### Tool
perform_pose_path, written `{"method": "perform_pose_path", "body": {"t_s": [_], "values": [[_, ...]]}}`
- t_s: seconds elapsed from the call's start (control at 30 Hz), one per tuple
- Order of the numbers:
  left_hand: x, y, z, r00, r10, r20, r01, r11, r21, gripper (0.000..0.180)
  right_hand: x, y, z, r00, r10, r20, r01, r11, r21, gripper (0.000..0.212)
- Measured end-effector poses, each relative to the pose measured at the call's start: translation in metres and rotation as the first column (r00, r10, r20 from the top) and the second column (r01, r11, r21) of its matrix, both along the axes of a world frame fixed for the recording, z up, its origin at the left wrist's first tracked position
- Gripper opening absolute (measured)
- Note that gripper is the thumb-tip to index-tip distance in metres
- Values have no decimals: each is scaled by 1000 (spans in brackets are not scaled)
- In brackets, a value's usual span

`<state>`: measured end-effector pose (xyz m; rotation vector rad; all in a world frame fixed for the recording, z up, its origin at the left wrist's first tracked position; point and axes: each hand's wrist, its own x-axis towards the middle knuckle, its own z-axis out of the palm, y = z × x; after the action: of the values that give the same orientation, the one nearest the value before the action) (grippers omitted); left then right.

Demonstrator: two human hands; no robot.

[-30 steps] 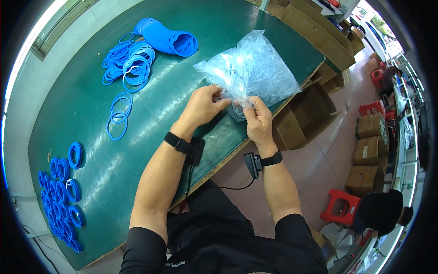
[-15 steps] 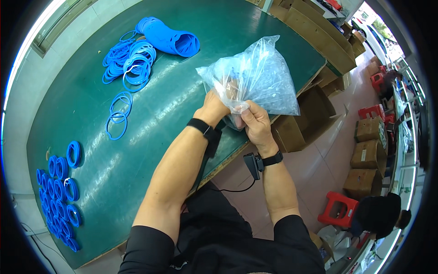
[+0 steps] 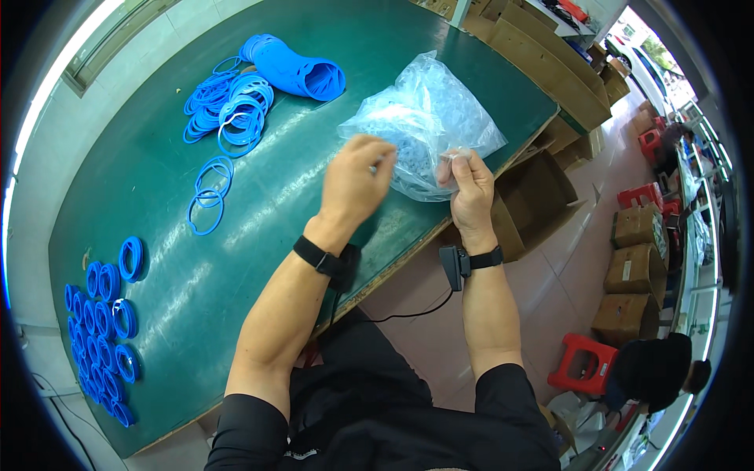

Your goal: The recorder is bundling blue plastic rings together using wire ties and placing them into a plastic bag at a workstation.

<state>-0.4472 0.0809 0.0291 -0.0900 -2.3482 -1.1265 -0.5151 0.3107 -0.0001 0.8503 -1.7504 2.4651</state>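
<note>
A clear plastic bag (image 3: 452,102) full of small, clear-looking pieces lies near the right edge of the green table. My right hand (image 3: 471,192) pinches its near rim. Just left of the bag, my left hand (image 3: 357,179) is raised with fingers curled together; something tiny and pale may sit at the fingertips, too small to make out. Beyond it, thin blue rings (image 3: 245,114) lie in a loose heap beside a long tube-like stack of blue rings (image 3: 292,69). A few single blue rings (image 3: 206,218) overlap closer in.
Rows of bundled blue rings (image 3: 104,322) stand at the table's left end. Open cardboard boxes (image 3: 534,188) lie beyond the table's right edge (image 3: 408,255). A red stool (image 3: 583,364) and a person in black (image 3: 652,369) are at the lower right.
My left hand has come out of the bag and moved left, away from it. My right hand has shifted slightly right, still holding the rim, and the bag has slumped lower.
</note>
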Motion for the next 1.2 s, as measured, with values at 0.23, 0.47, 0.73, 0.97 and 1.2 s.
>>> {"method": "perform_pose_path", "body": {"t_s": [0.23,0.47,0.73,0.97,1.2], "values": [[-18,-30,-26,893,373,-254,-410,905,-114,32,39,-19,29,863,-425,-272,479,861,172,17],[-9,-23,-31,991,129,-38,-127,990,60,23,80,-59,42,608,-19,-793,623,631,462,27],[24,-11,-18,998,-51,38,50,998,25,24,-23,-87,24,931,145,-336,321,118,940,42],[34,-25,-13,959,-187,212,201,978,-45,27,-87,-115,15,906,61,-418,412,93,906,54],[26,-21,-14,980,-120,160,122,992,-8,23,-116,-110,-1,885,143,-442,451,-32,892,53]]}}
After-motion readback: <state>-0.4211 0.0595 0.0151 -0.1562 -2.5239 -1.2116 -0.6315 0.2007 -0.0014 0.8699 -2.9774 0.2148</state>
